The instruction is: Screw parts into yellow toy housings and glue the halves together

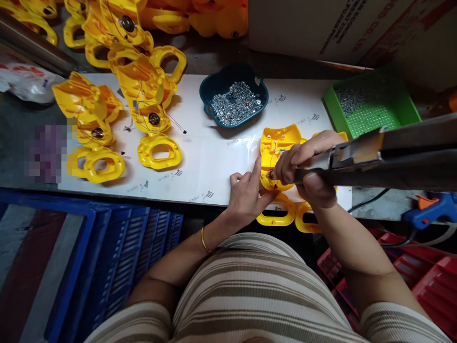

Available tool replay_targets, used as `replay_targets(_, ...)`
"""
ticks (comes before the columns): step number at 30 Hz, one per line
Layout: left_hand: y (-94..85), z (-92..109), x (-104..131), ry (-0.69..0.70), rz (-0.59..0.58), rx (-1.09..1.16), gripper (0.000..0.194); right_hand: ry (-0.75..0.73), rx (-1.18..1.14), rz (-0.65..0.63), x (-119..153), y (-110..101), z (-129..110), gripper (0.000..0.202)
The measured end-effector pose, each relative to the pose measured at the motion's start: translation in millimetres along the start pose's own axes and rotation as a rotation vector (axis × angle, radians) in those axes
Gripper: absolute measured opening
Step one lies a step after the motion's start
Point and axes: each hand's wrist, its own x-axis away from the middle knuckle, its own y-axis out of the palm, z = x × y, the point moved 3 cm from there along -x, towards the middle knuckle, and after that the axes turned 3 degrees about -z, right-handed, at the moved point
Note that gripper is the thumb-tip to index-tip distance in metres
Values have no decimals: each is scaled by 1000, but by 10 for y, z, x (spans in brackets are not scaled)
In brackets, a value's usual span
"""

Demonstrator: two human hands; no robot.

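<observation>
Near the close edge of the table (pixel 210 157), the left hand (pixel 244 190) grasps a shell (pixel 270 160) by its left side; the right hand's (pixel 306 151) fingers, partly hidden, seem curled round a tool (pixel 357 164). Farther sit a bowl (pixel 216 83) and, right, a basket (pixel 396 107).

Carton (pixel 285 28), between your 1 and 2 o'clock: tilted black print, cut off, "AN ECONO…", next line seemingly "FUJIAN"; red print beside, "CO.", likely "CO., LTD". White sheet (pixel 207 152) before you: small repeated logo, lettering looks like "ZHENYI", marks at 2, 12, 9 and 8 o'clock. Plastic bag (pixel 26 78), 10 o'clock: red print, illegible to you.
</observation>
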Motion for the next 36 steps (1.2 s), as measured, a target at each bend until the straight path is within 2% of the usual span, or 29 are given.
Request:
replay_targets(4, -18, 14, -28, -24, -29, 5, 85, -221, -139, -49, -100, 90, -135, 21)
replay_targets(8, -70, 40, -40, -26, -44, -8, 78, -165, -145, -104, -142, 148, -168, 25)
replay_targets(14, -120, 22, -53, -15, -51, 26, 45, -88, -119, -186, -149, 107, -213, 26)
replay_targets(17, -160, -35, -63, 8, -83, 17, 56, -99, -100, -185, -62, 1, -440, 26)
replay_targets(19, -218, -79, -54, 16, -92, -27, 72, -163, -65, -107, 67, -148, -649, 28)
replay_targets(21, -310, -83, -27, 53, 1, -98, 80, -279, -8, 30, 240, -360, -837, 31)
replay_targets(23, -389, 12, 20, 207, 154, -146, 74, -381, 82, 222, 418, -611, -947, 29)
replay_targets(25, -380, 197, 78, 474, 201, -182, 59, -457, 190, 422, 560, -855, -978, 24)
replay_targets(27, -270, 397, 120, 740, 82, -248, 52, -486, 284, 597, 642, -1058, -949, 21)
replay_targets(29, -125, 530, 122, 893, -80, -348, 57, -476, 351, 717, 665, -1198, -883, 24)
replay_targets(33, 42, 534, 24, 966, -246, -499, 69, -363, 379, 785, 631, -1319, -691, 29)
replay_targets(36, -1, 413, -47, 980, -285, -565, 67, -260, 339, 783, 609, -1360, -557, 31)
